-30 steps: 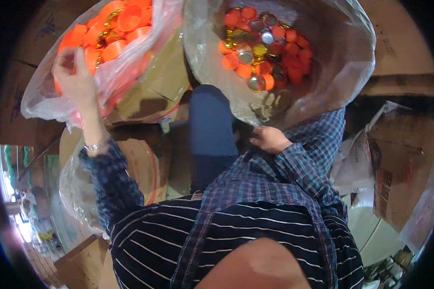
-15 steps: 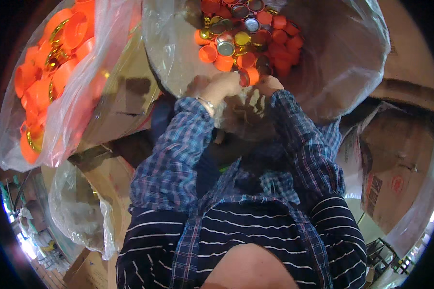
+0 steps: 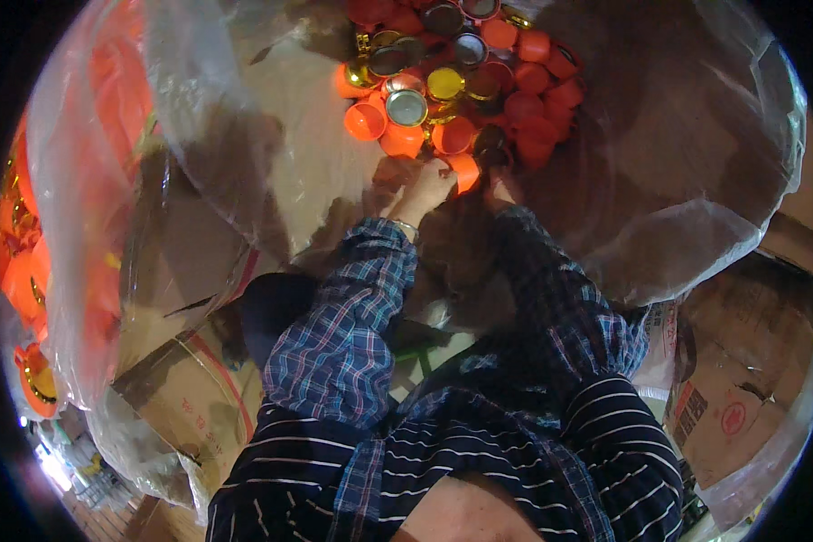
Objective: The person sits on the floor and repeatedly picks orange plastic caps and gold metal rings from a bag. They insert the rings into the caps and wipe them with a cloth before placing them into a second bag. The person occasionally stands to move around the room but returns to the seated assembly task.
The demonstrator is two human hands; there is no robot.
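A loose pile of small orange plastic cups [image 3: 365, 119] lies in a big clear plastic bag, mixed with round shiny pieces in gold [image 3: 445, 84] and silver [image 3: 406, 107]. At the pile's near edge, my left hand [image 3: 430, 185] is closed with its fingers on an orange cup [image 3: 463, 172]. My right hand [image 3: 502, 190] is just right of that cup, reaching toward a dark round piece [image 3: 492, 144]. Its fingertips are in shadow and partly hidden, so whether it holds anything does not show.
The plastic bag's rim [image 3: 790, 181] spreads wide around the pile. Another clear bag [image 3: 81, 298] with orange and gold pieces stands at the left. Cardboard boxes stand at lower left [image 3: 185, 388] and at right [image 3: 732, 361].
My view has shifted, so the left bag sits nearer the rim. The cup between my hands has turned, and my right hand has moved off it toward the dark piece.
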